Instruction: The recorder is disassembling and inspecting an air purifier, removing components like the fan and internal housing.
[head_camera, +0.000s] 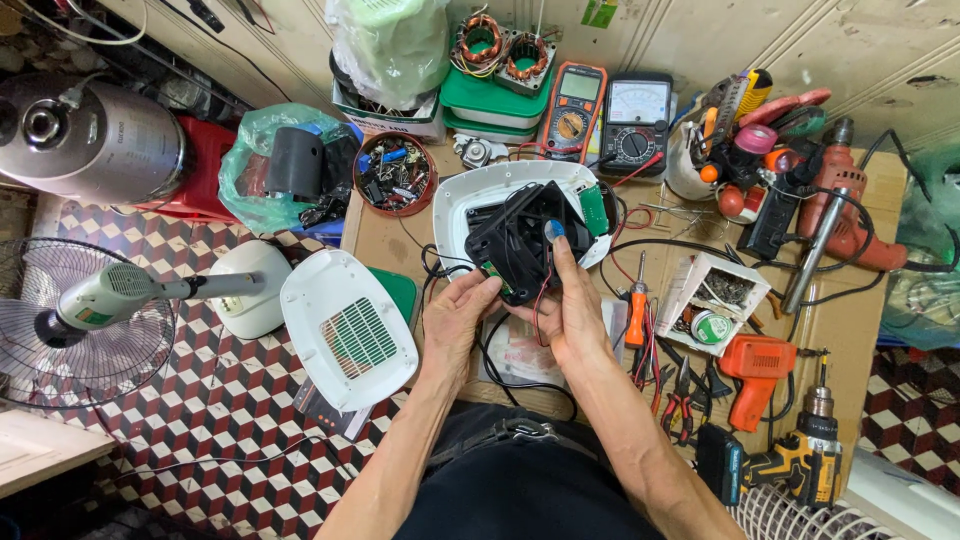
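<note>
- While both hands worked above the cluttered tabletop (385, 240), the left hand (455, 315) clasped the lower edge of a black square fan (520, 240).
- The right hand (570, 310) gripped the fan too, its forefinger reaching the blue hub.
- The fan sat over a white housing shell (480, 190), perhaps touching it.
- A white grille cover (350, 330) lay to the left.

Both bare forearms are extended from six o'clock toward twelve, converging at the wrists. The left hand (458, 312) is cupped palm-up, its fingers curled toward one o'clock. The right hand (566, 305) is held just beside it at three o'clock, thumb raised and forefinger stretched straight toward twelve.
</note>
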